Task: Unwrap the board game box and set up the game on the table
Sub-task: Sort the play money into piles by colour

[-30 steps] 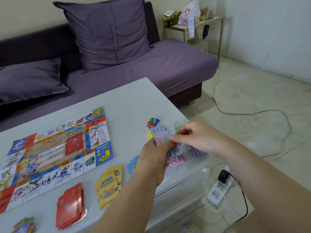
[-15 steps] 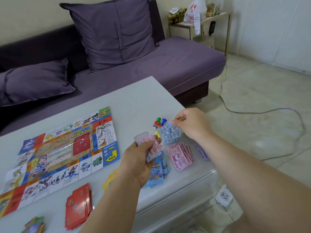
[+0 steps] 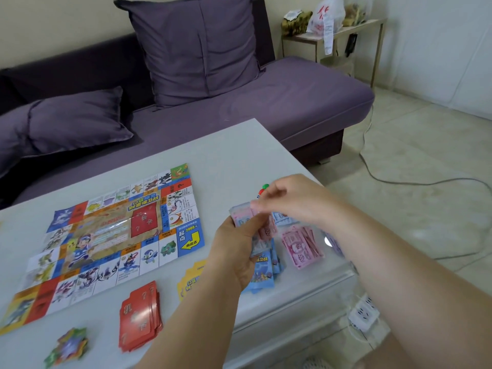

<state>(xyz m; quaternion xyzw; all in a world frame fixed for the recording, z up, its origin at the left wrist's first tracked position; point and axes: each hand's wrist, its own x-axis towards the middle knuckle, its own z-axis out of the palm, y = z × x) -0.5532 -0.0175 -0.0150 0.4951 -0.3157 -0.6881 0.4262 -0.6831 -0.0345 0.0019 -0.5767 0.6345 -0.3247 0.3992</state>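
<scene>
While the left hand grips a bundle of play banknotes above the near right part of the white table, thumb curled across the pink and blue notes, the right hand reaches in from the right. Its curled fingertips meet the bundle's upper edge. Motion blur hides whether they actually nip a note, so the two hands are together at the bundle.

The game board lies unfolded and flat on the left half of the table. Near its front edge sits a stack of red question-mark cards. To the right of that lies a stack of yellow cards, partly hidden by the left forearm. A spread of blue cards lies under the left hand, with a pile of pink banknotes just beside it and some light blue banknotes behind. Green and red pawns peek out from behind the right hand. A small multicoloured stack of cards sits at the table's near left edge.

A purple sofa with cushions stands behind the table, and a white power strip lies on the floor.
</scene>
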